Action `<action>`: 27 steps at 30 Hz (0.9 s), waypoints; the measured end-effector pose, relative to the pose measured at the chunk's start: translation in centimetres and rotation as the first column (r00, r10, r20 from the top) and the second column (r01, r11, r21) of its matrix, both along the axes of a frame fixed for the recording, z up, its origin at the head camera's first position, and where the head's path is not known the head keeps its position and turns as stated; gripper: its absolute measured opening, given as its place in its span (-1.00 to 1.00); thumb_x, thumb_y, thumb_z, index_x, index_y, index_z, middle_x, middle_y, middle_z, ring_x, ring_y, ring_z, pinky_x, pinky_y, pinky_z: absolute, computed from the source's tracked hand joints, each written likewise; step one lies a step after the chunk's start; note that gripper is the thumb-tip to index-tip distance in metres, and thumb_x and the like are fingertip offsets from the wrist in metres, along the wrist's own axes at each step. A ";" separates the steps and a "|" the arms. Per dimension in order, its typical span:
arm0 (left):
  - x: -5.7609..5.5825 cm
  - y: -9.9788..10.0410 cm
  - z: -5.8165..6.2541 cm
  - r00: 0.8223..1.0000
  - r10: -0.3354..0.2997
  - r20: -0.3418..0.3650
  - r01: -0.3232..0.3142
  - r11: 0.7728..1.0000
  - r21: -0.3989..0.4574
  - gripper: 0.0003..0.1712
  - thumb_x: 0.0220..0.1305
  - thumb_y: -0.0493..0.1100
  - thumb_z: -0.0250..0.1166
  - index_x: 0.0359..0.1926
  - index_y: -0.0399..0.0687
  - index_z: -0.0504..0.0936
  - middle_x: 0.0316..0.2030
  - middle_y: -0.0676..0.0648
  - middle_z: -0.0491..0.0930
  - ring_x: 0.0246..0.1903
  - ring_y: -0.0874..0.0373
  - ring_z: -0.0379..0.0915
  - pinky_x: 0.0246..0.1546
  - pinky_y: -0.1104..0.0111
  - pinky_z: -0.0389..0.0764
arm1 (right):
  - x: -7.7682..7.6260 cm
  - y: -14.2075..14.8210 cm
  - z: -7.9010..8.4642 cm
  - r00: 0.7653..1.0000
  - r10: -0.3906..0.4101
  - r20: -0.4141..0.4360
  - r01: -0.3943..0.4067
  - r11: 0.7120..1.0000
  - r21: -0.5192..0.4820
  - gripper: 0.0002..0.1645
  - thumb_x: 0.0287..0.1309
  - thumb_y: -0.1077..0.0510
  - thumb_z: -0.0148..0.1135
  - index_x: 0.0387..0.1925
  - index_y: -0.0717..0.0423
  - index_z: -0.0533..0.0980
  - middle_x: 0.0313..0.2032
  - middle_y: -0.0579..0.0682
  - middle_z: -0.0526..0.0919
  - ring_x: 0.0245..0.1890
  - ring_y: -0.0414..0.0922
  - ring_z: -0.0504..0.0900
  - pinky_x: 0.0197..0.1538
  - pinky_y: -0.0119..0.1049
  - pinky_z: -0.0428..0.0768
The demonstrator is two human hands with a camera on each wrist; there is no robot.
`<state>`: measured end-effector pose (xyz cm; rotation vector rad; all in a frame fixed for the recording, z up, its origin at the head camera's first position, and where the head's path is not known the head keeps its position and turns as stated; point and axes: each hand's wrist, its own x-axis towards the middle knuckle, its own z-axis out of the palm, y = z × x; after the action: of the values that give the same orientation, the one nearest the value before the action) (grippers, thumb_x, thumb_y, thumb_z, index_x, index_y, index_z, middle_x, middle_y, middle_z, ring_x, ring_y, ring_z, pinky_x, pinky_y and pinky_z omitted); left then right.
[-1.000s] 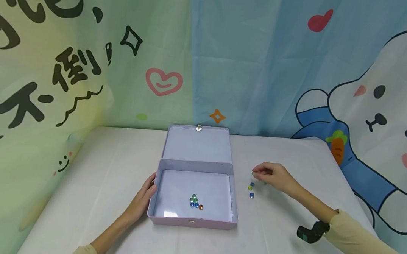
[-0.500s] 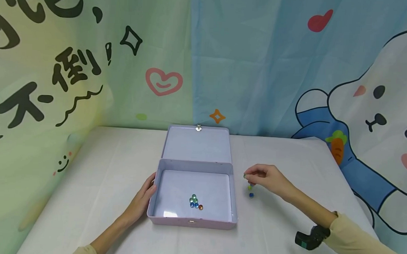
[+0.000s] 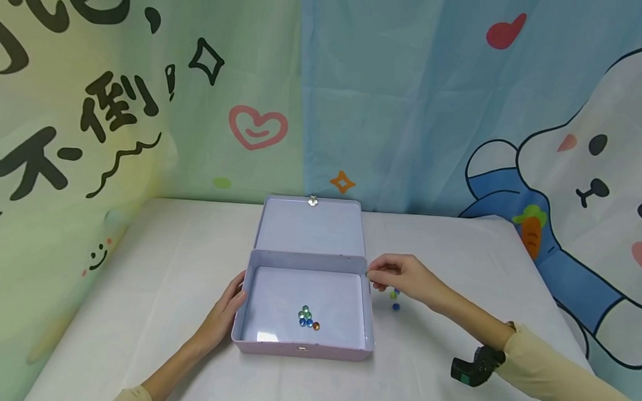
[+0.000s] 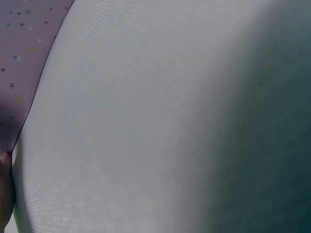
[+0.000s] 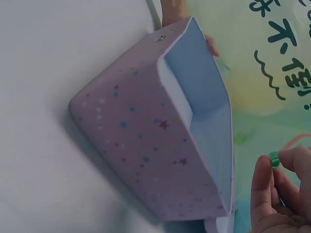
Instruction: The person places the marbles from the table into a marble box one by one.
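Observation:
An open lilac tin box (image 3: 303,350) with printed stars stands on the table, its hinged lid (image 3: 311,227) raised at the back. Several glass marbles (image 3: 306,315), green, blue and amber, lie together on its floor. My left hand (image 3: 221,313) rests along the box's left wall, thumb by the rim. My right hand (image 3: 406,279), at the top of the right wall, pinches a green marble (image 5: 274,159) between thumb and finger. Just right of the box, a blue marble (image 3: 396,306) and a yellow-green marble (image 3: 394,295) lie on the cloth, with another blue one partly hidden behind the yellow-green.
A white cloth (image 3: 190,236) covers the table. Behind it hangs a printed curtain (image 3: 389,108) with a white cartoon animal at the right. The box's upright lid stands between the box and that curtain. A black wrist camera (image 3: 477,366) sits on the right forearm.
My right hand has moved left, carrying the green marble from the cloth over to the box's right rim. The left hand and the marbles inside the box stay put.

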<state>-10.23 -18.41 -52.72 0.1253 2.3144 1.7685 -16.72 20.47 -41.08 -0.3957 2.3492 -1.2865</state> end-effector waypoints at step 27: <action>-0.2 -0.2 -0.4 1.000 0.007 0.015 -0.007 1.000 0.005 -0.38 0.52 0.07 -0.17 0.51 0.21 -0.04 0.51 -0.20 -0.02 0.48 -0.25 -0.07 0.34 -0.26 0.12 | -2.9 -11.3 -1.2 0.941 0.337 -0.041 -0.339 0.935 -0.099 -0.82 0.26 0.16 0.22 -0.19 0.21 0.58 -0.36 0.11 0.67 -0.30 0.12 0.69 -0.16 -0.18 0.70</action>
<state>-10.39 -18.57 -53.09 0.1050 2.3031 1.7721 -19.65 9.18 -42.25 -0.8140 2.1168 -1.2429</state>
